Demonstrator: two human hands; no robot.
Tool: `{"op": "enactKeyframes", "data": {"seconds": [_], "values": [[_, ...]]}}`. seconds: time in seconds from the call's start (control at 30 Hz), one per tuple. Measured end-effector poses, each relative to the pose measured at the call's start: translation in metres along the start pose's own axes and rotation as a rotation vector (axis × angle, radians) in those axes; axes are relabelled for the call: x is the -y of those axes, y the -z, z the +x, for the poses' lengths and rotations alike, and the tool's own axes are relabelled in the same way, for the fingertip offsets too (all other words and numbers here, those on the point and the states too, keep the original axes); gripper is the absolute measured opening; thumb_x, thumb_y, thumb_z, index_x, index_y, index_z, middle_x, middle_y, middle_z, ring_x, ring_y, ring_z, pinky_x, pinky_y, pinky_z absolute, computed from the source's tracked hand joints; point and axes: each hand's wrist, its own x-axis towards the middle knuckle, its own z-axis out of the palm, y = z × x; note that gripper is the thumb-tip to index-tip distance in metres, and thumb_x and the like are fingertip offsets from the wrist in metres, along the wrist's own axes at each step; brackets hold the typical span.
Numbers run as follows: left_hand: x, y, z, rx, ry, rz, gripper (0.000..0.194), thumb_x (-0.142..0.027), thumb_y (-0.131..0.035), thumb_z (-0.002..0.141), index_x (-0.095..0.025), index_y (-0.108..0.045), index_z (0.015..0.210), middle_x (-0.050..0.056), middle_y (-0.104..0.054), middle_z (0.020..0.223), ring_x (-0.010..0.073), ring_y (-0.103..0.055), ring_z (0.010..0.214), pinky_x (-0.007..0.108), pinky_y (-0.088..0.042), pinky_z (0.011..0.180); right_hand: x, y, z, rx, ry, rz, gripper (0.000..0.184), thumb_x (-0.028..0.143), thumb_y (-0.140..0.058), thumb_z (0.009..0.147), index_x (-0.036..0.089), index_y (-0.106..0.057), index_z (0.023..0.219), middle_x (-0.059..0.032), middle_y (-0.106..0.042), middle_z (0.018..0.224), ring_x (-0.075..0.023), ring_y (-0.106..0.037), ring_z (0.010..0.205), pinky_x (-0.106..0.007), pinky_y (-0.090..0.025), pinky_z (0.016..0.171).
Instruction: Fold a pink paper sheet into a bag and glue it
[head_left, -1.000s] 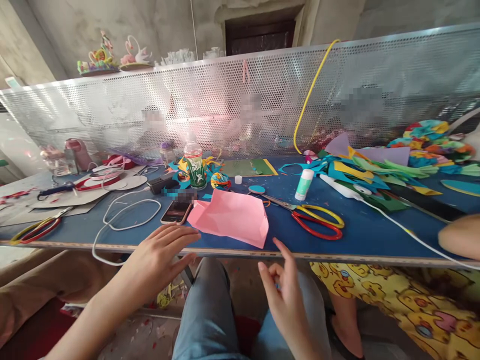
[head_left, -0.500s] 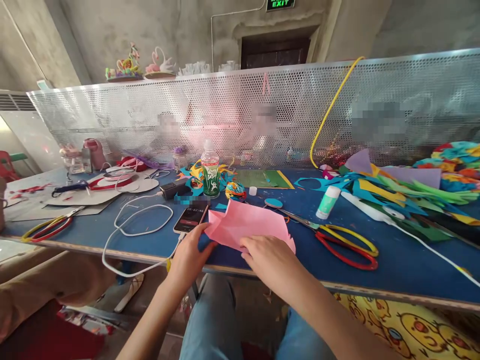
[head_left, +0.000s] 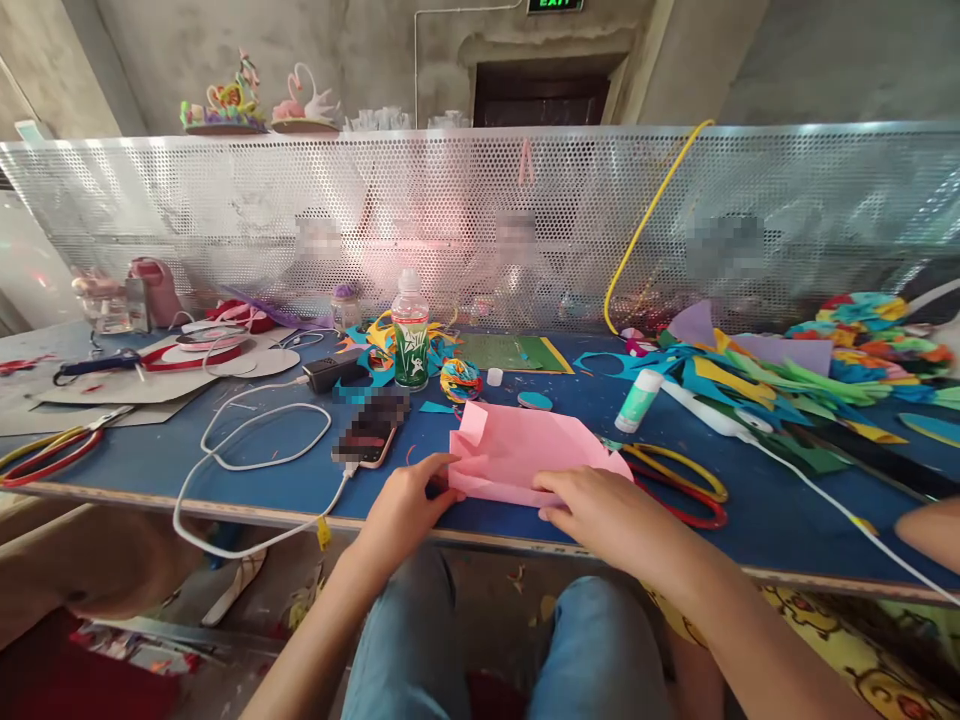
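A pink sheet of paper [head_left: 532, 445] lies at the table's near edge, creased at its left end, with a narrow fold along the near side. My left hand [head_left: 409, 508] pinches its lower left corner between thumb and fingers. Further right, my right hand [head_left: 592, 500] is closed on the near edge, thumb below and fingers on top. The paper covers the blades of a pair of scissors [head_left: 709, 478]; only their yellow and red handles show. Behind the paper are a blue disc [head_left: 535, 401] and a glue stick [head_left: 638, 402].
Left of the paper lies a phone [head_left: 380, 440] with a white cable [head_left: 328, 425]. A plastic bottle [head_left: 410, 335] stands behind. Coloured cut pieces [head_left: 720, 375] heap up at right, beside another person's arm [head_left: 934, 530]. More scissors [head_left: 56, 450] lie far left. A perforated metal screen [head_left: 465, 240] closes the back.
Both hands and the paper have shifted right, so the paper now covers the scissor blades. A fold now shows along its near edge. Another person's arm has appeared at the right.
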Motion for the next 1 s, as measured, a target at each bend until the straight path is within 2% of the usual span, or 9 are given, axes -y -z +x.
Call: {"op": "enactKeyframes", "data": {"seconds": [0.1, 0.3, 0.43, 0.63, 0.77, 0.93, 1.0], "values": [[0.0, 0.001, 0.0, 0.007, -0.014, 0.008, 0.02, -0.024, -0.056, 0.078, -0.022, -0.061, 0.097, -0.001, -0.067, 0.079, 0.0148, -0.061, 0.074, 0.024, -0.045, 0.067, 0.001, -0.005, 0.002, 0.021, -0.032, -0.036, 0.014, 0.014, -0.055, 0.074, 0.022, -0.056, 0.063, 0.0004, -0.063, 0.064, -0.0147, -0.057, 0.061, -0.024, -0.021, 0.047], [0.005, 0.001, 0.001, -0.025, -0.002, -0.002, 0.022, -0.032, -0.058, 0.077, -0.021, -0.062, 0.095, -0.001, -0.065, 0.076, 0.0147, -0.059, 0.071, 0.024, -0.045, 0.067, 0.002, -0.003, 0.007, -0.038, -0.047, -0.023, 0.018, 0.009, -0.052, 0.071, 0.02, -0.053, 0.057, 0.0017, -0.057, 0.056, -0.012, -0.051, 0.054, -0.024, -0.017, 0.046], [0.006, 0.003, 0.001, 0.011, -0.056, 0.021, 0.015, -0.032, -0.052, 0.08, -0.022, -0.062, 0.084, 0.0, -0.067, 0.082, 0.0163, -0.061, 0.078, 0.025, -0.045, 0.069, 0.004, 0.0, 0.004, -0.048, -0.048, 0.013, 0.018, 0.009, -0.052, 0.072, 0.021, -0.054, 0.058, 0.0029, -0.056, 0.055, -0.0111, -0.049, 0.053, -0.023, -0.019, 0.046], [0.008, 0.0, 0.0, -0.04, -0.008, 0.055, 0.019, -0.037, -0.049, 0.082, -0.024, -0.059, 0.093, 0.0, -0.068, 0.089, 0.0184, -0.062, 0.085, 0.026, -0.046, 0.069, 0.006, -0.001, 0.0, -0.067, -0.048, 0.025, 0.015, 0.011, -0.054, 0.073, 0.022, -0.061, 0.065, 0.0015, -0.062, 0.061, -0.0118, -0.055, 0.057, -0.022, -0.024, 0.047], [0.008, -0.001, 0.0, -0.077, -0.072, 0.135, 0.016, -0.035, -0.049, 0.083, -0.023, -0.058, 0.088, 0.0, -0.064, 0.084, 0.0164, -0.061, 0.078, 0.026, -0.046, 0.068, 0.011, -0.002, -0.003, -0.069, -0.064, 0.035, 0.013, 0.013, -0.058, 0.074, 0.022, -0.062, 0.066, 0.0014, -0.064, 0.063, -0.0122, -0.057, 0.058, -0.022, -0.026, 0.047], [0.01, 0.0, -0.001, -0.118, -0.181, 0.069, 0.011, -0.03, -0.053, 0.08, -0.02, -0.058, 0.084, 0.005, -0.055, 0.116, 0.0164, -0.059, 0.092, 0.027, -0.046, 0.077, 0.018, -0.002, -0.003, -0.056, -0.1, 0.003, 0.009, 0.024, -0.063, 0.074, 0.022, -0.062, 0.065, 0.0011, -0.064, 0.062, -0.0129, -0.057, 0.056, -0.023, -0.027, 0.047], [0.009, 0.0, -0.002, -0.084, -0.173, 0.013, 0.012, -0.028, -0.054, 0.08, -0.021, -0.058, 0.089, 0.004, -0.057, 0.116, 0.017, -0.059, 0.096, 0.027, -0.045, 0.081, 0.02, -0.001, -0.001, -0.026, -0.097, -0.025, 0.009, 0.028, -0.062, 0.076, 0.022, -0.064, 0.069, -0.0004, -0.066, 0.066, -0.0146, -0.06, 0.061, -0.023, -0.028, 0.048]]}}
